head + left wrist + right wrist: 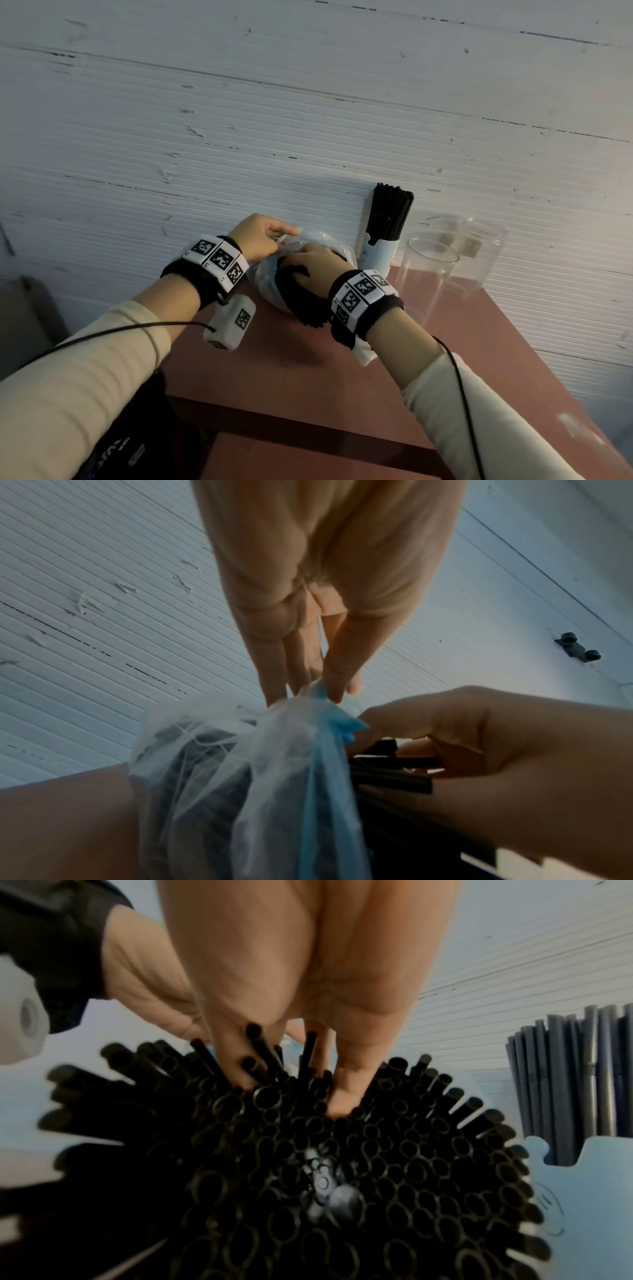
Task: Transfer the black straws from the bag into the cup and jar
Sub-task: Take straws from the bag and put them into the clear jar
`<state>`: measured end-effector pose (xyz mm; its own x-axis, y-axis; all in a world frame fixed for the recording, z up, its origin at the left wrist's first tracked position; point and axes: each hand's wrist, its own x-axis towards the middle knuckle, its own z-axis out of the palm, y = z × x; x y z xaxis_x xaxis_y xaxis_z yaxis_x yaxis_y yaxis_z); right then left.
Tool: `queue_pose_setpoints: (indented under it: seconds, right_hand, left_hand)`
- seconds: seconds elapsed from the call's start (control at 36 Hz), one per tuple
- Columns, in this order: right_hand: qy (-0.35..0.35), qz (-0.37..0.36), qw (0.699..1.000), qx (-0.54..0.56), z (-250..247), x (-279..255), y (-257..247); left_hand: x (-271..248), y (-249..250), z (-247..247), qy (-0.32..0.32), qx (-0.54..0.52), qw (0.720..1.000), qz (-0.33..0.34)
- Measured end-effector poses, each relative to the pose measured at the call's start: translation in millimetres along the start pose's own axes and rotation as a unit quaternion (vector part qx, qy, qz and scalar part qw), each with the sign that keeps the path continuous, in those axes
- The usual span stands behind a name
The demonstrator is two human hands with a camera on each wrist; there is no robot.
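Observation:
A clear plastic bag (265, 274) with a blue rim lies on the reddish table (308, 377), holding a thick bundle of black straws (342, 1164). My left hand (289, 233) pinches the bag's blue rim (329, 715) at its far side. My right hand (310, 265) reaches into the bag's mouth, fingers (346, 1093) pushed among the straw ends and curled round a bunch of them (394, 775). A light blue cup (378, 255) by the wall stands packed with black straws (390, 212). To its right stand a clear cup (428, 274) and a clear jar (479, 253), with no straws in them.
A white ribbed wall (308, 120) rises directly behind the table. The table's near edge and a lower brown ledge (308, 455) lie below my forearms. Cables run along both sleeves. The table's right side slopes away toward the frame's corner.

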<state>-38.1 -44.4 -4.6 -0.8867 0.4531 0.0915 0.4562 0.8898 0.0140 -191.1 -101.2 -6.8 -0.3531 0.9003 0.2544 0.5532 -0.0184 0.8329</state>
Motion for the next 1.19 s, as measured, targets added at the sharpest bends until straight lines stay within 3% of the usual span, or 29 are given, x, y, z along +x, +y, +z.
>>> queue_pose_setpoints:
  seconds: [0.42, 0.61, 0.72, 0.89, 1.0, 1.19]
  right_hand:
    - [0.066, 0.027, 0.990, 0.121, -4.5, -14.7, 26.4]
    - [0.023, 0.039, 0.988, 0.146, 1.5, -21.9, 22.8]
    - [0.001, 0.019, 0.997, 0.077, 8.0, -16.8, 13.3]
    - [0.052, 0.033, 0.995, 0.080, -2.0, -21.1, 20.2]
    - [0.045, 0.047, 0.993, 0.099, -5.5, -22.8, 22.3]
    - [0.085, 0.053, 0.983, 0.151, -0.3, -33.0, 32.6]
  left_hand:
    - [-2.5, 2.2, 4.8, -0.006, -0.011, 1.000, 0.026]
    - [-4.3, -0.1, 13.6, -0.039, 0.014, 0.999, 0.025]
    - [-2.7, -1.1, 13.7, -0.031, 0.057, 0.998, 0.018]
    - [-5.0, 0.1, 7.8, -0.035, 0.029, 0.999, 0.026]
    - [-7.9, 3.7, 7.4, -0.044, 0.013, 0.998, 0.040]
    - [-9.8, 4.7, 11.9, -0.030, 0.047, 0.997, 0.054]
